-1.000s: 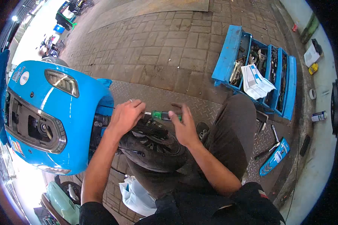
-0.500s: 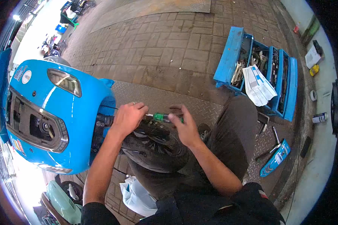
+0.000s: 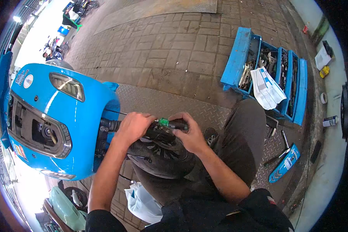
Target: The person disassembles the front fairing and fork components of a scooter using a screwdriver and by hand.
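Note:
A screwdriver [image 3: 173, 124] with a green and black handle lies across the space above the scooter's wheel [image 3: 162, 152]. Around its handle are the fingers of my right hand [image 3: 189, 133], thumb below and index finger above. My left hand [image 3: 135, 125] is at the tip end, fingers curled together by the wheel hub; the shaft and whatever those fingers pinch are hidden. To the left stands the blue scooter body [image 3: 85, 127], its front panel opening showing the inside.
An open blue toolbox [image 3: 236, 58] with tools and a paper sheet [image 3: 268, 89] stands at the upper right. A blue panel [image 3: 285, 164] and a ratchet [image 3: 285, 139] lie at the right. A white bag [image 3: 141, 203] sits below the wheel; a wall runs along the right.
The screwdriver has tilted slightly, and its handle is now closer to my left hand. My right hand's fingers have closed from a looser spread onto the handle.

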{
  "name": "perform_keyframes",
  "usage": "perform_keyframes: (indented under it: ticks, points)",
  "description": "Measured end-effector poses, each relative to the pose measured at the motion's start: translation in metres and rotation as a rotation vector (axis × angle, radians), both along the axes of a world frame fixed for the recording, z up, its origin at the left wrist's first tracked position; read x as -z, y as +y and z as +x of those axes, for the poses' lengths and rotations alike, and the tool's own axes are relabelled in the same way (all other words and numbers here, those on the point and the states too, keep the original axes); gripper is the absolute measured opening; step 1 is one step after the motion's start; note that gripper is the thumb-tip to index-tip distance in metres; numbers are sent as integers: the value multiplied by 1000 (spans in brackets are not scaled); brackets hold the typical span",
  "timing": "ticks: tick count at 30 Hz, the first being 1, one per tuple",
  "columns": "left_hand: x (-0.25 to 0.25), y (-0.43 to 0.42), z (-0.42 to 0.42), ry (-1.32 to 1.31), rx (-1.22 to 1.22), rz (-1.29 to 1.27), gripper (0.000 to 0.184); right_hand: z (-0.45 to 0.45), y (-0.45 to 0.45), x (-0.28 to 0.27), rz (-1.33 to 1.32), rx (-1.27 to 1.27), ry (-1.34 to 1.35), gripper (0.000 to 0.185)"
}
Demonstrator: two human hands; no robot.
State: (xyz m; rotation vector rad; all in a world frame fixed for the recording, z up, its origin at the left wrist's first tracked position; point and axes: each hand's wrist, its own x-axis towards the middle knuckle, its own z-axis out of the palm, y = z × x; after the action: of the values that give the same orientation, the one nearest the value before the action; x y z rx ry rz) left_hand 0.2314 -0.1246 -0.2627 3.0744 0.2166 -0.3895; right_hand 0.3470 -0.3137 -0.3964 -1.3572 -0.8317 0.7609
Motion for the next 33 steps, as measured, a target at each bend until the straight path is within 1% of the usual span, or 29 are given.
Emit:
perform_keyframes:
  ticks: [1,2,3,4,6,7,10,11,13,14,15,16,17,19,21,22,24,25,27,29,33]
  points:
    - [-2,0,0,-9,-10,32,16,-1,3,-11,18,97,128,32]
    - [-3,0,0,-17,-23,65,16,-1,5,-20,36,191,257,36]
    - [-3,1,-1,-14,-30,69,16,2,5,-22,39,183,261,36]
    - [-1,3,0,-27,-16,88,17,8,3,-21,-65,209,404,37]
    - [-1,3,2,-39,-7,106,19,12,0,-39,-174,229,546,39]
    - [-3,2,4,-56,2,109,20,14,-5,-65,-305,107,610,38]
    - [-4,1,3,-107,4,109,23,5,1,-36,-349,-15,592,39]
    - [-4,2,3,-140,0,105,23,4,5,-24,-42,114,163,37]
    - [-6,2,2,-119,-5,108,20,-1,3,-18,259,241,-266,35]
    - [-6,1,3,-100,-10,113,17,-6,1,-23,154,210,-74,28]
    - [-6,1,4,-101,-5,111,17,-7,-2,-28,51,178,117,29]
    - [-6,1,4,-105,-2,94,18,-4,-4,-35,51,181,117,29]
    - [-5,1,3,-107,-3,78,18,1,-5,-42,-83,156,221,30]
    - [-2,1,1,-98,3,93,18,3,-4,-45,-218,126,332,33]
    - [-2,1,0,-89,13,105,18,3,-4,-43,-209,3,534,35]
    - [-3,1,1,-70,-10,108,21,2,-5,-40,-209,3,536,35]
    - [-3,0,0,-49,-33,110,24,0,-6,-31,14,158,-100,34]
    - [-3,1,-1,-60,-34,95,24,-1,-6,-31,14,161,-98,34]
    - [-2,1,1,-71,-31,81,23,-4,-6,-30,-44,133,49,33]
    - [-3,-1,1,-64,-2,114,16,-6,-3,-21,-46,148,72,32]
    - [-2,-3,2,-104,9,95,15,-3,-4,-26,-47,184,86,30]
